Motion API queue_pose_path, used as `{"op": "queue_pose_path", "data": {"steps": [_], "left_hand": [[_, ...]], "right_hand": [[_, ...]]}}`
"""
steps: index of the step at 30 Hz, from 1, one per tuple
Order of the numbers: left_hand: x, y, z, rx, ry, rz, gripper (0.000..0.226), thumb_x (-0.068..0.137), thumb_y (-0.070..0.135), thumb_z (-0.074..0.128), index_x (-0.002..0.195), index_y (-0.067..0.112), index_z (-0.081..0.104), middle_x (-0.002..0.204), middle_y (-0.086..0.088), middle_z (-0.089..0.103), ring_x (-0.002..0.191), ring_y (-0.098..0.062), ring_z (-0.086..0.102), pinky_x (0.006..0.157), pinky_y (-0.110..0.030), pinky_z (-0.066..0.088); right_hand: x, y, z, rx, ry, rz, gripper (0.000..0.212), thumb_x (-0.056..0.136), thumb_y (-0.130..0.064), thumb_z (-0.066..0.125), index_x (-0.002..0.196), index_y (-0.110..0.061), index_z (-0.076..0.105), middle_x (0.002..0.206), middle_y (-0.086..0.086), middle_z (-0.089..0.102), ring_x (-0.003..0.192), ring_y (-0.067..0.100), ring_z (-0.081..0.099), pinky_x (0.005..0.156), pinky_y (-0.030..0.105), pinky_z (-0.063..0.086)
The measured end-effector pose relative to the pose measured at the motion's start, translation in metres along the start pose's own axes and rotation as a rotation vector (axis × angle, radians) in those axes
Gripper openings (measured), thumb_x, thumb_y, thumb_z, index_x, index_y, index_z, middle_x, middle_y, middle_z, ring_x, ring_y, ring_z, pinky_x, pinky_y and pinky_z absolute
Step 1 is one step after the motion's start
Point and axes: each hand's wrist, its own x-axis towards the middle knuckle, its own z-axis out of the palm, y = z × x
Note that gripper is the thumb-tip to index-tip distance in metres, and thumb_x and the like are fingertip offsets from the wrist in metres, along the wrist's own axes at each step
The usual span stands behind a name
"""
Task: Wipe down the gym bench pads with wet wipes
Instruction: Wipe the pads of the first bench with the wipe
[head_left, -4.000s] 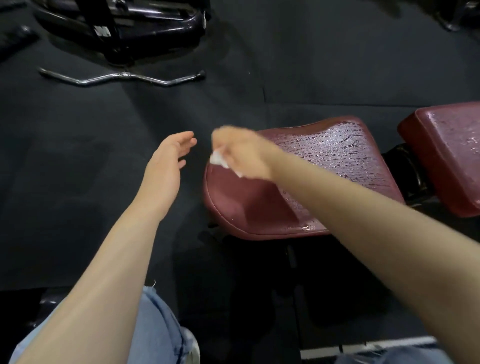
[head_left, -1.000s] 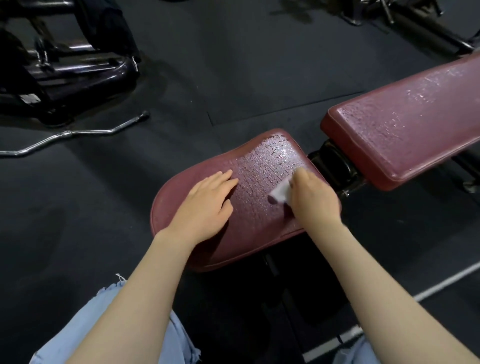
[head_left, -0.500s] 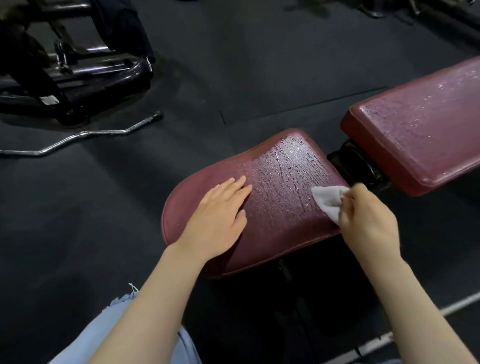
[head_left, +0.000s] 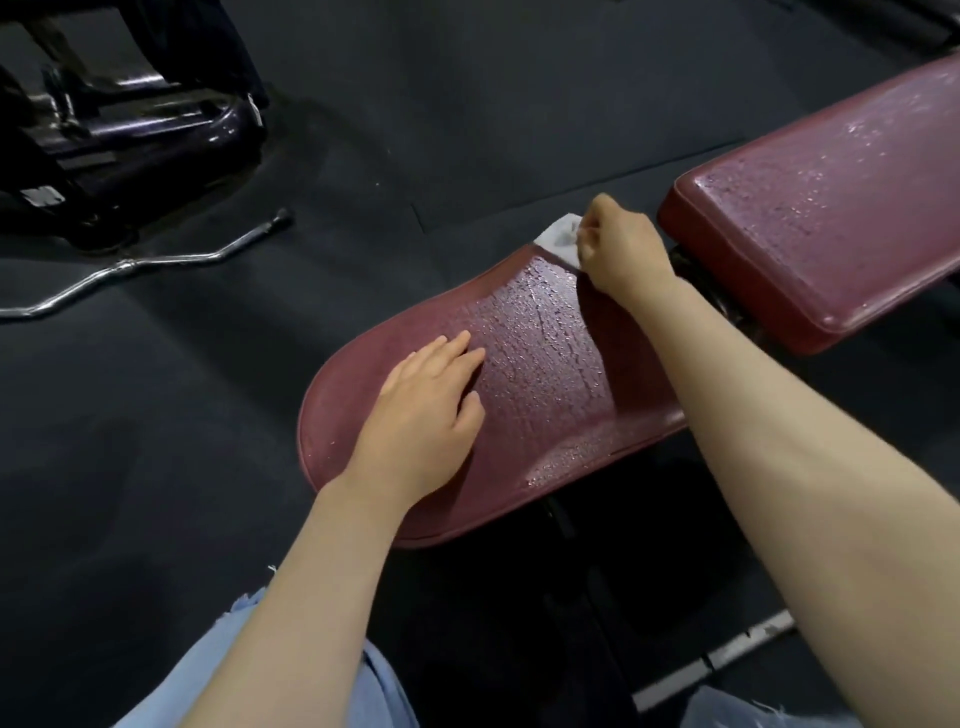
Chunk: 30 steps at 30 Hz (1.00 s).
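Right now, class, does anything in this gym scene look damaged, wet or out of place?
Yes. The seat pad looks finely cracked and glistens with moisture, as does the back pad. A curl bar lies loose on the floor beside a machine base. The right hand holds a wipe at the seat pad's far edge.

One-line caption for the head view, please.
Right hand presses a wet wipe on the seat pad's far corner; left hand lies flat on it.

A gym: dark rubber floor mats (head_left: 467, 130) all around, a maroon padded bench (head_left: 810, 218) beside the right hand (head_left: 621, 249), a chrome curl bar (head_left: 135, 270) beyond the left hand (head_left: 421, 421).
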Motion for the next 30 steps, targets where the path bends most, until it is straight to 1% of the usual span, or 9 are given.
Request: {"op": "queue_pose_path", "data": {"steps": [5,10,15,18,20,22,23,27,30], "left_hand": [[0.008,0.005,0.001,0.034,0.018,-0.018,0.049,0.099,0.022,0.045,0.148,0.019,0.045,0.16,0.0,0.033,0.149,-0.018,0.023,0.121,-0.032,0.013],[0.011,0.019,0.007,0.042,0.015,0.002,0.051,0.097,0.021,0.048,0.148,0.017,0.045,0.16,-0.002,0.033,0.149,-0.019,0.023,0.121,-0.035,0.015],[0.002,0.035,0.013,0.115,-0.053,0.09,0.055,0.094,0.017,0.054,0.148,0.008,0.044,0.158,-0.011,0.035,0.148,-0.029,0.028,0.121,-0.041,0.02],[-0.009,0.045,0.009,0.11,-0.104,0.058,0.055,0.094,0.017,0.055,0.147,0.007,0.044,0.158,-0.012,0.036,0.148,-0.03,0.029,0.12,-0.042,0.02],[-0.017,0.053,0.0,0.14,-0.162,0.048,0.055,0.095,0.02,0.053,0.148,0.008,0.043,0.159,-0.01,0.034,0.148,-0.028,0.028,0.12,-0.04,0.02],[-0.025,0.066,-0.014,0.163,-0.22,0.05,0.055,0.096,0.022,0.05,0.149,0.009,0.042,0.159,-0.009,0.034,0.148,-0.026,0.027,0.12,-0.039,0.019],[-0.029,0.074,-0.022,0.17,-0.244,0.054,0.054,0.097,0.022,0.049,0.149,0.01,0.042,0.159,-0.008,0.034,0.148,-0.026,0.027,0.12,-0.038,0.019],[-0.044,0.11,-0.063,0.188,-0.33,0.073,0.054,0.098,0.025,0.045,0.151,0.013,0.039,0.161,-0.006,0.031,0.149,-0.023,0.024,0.121,-0.035,0.016],[-0.049,0.145,-0.101,0.169,-0.38,0.094,0.055,0.099,0.026,0.044,0.152,0.014,0.037,0.162,-0.004,0.027,0.15,-0.022,0.02,0.122,-0.035,0.014]], "right_hand": [[-0.08,0.026,-0.017,0.049,0.092,0.059,0.012,0.094,-0.015,0.047,0.097,-0.006,0.054,0.09,0.023,0.066,0.084,0.043,0.061,0.063,0.037,0.037],[-0.142,0.04,-0.029,0.093,0.071,0.174,0.006,0.095,-0.019,0.048,0.093,-0.013,0.049,0.085,0.016,0.065,0.079,0.04,0.06,0.06,0.036,0.037],[-0.173,0.046,-0.034,0.135,0.062,0.249,0.007,0.095,-0.019,0.048,0.096,-0.013,0.051,0.086,0.015,0.065,0.077,0.037,0.059,0.061,0.034,0.035],[-0.185,0.042,-0.041,0.12,-0.015,0.338,0.004,0.095,-0.017,0.046,0.092,-0.014,0.046,0.082,0.013,0.06,0.073,0.036,0.057,0.06,0.033,0.034],[-0.194,0.04,-0.05,0.049,-0.173,0.43,0.009,0.095,-0.016,0.047,0.097,-0.008,0.05,0.093,0.018,0.064,0.085,0.039,0.062,0.064,0.034,0.039],[-0.208,0.038,-0.066,0.077,-0.33,0.537,0.018,0.095,-0.016,0.045,0.103,-0.003,0.055,0.104,0.021,0.064,0.095,0.04,0.062,0.072,0.038,0.046],[-0.216,0.036,-0.077,0.127,-0.351,0.57,0.019,0.095,-0.016,0.043,0.104,-0.004,0.055,0.103,0.019,0.065,0.091,0.036,0.062,0.071,0.038,0.049],[-0.236,0.019,-0.137,0.229,-0.272,0.601,0.013,0.093,-0.014,0.038,0.095,-0.012,0.051,0.086,0.009,0.063,0.069,0.021,0.056,0.052,0.031,0.038],[-0.248,0.002,-0.194,0.259,-0.26,0.593,0.012,0.092,-0.019,0.039,0.09,-0.02,0.051,0.076,0.001,0.06,0.065,0.017,0.056,0.051,0.03,0.038]]}}
